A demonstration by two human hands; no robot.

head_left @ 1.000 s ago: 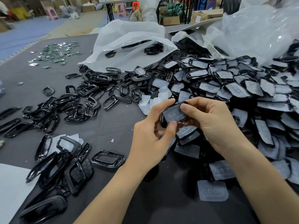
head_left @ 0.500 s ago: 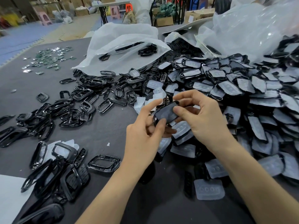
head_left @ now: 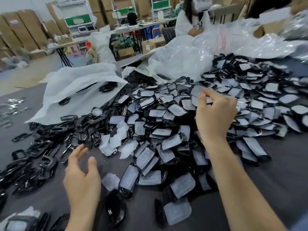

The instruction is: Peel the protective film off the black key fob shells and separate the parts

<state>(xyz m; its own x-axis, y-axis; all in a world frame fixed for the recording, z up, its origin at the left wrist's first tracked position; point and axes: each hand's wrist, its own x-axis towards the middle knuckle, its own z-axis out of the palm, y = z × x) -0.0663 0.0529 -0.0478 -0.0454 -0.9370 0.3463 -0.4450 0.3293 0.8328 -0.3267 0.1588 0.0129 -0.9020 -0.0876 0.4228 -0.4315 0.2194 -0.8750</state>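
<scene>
Hands are positioned over a dark grey table (head_left: pixel 286 184). The left hand (head_left: pixel 81 179) hovers low, palm down, with fingers (head_left: pixel 78 151) straight and spread apart; it holds nothing. The right hand (head_left: pixel 215 114) reaches over the heap of film-covered shells (head_left: pixel 166 130), thumb and forefinger bent towards each other at the top of the heap (motion blur prevents confirming whether they pinch a shell or merely touch one).

Just beside the left wrist, on the table, lies a bare black shell (head_left: pixel 115 209). Left of the left hand sits a loose spread of black frames (head_left: pixel 41 157), open in the middle and without film. Between the frames and the heap lie several peeled film pieces (head_left: pixel 115 140), pale and translucent. The heap fills the centre and right of the table; the shells in it show a whitish film face.

Behind the frames lies a white bag (head_left: pixel 66 84) with a few black parts showing. Behind the heap rises crumpled clear plastic sheeting (head_left: pixel 225 52). In the background stand cardboard boxes (head_left: pixel 25 30), and a person in a white top (head_left: pixel 186 22) is at the far side.
</scene>
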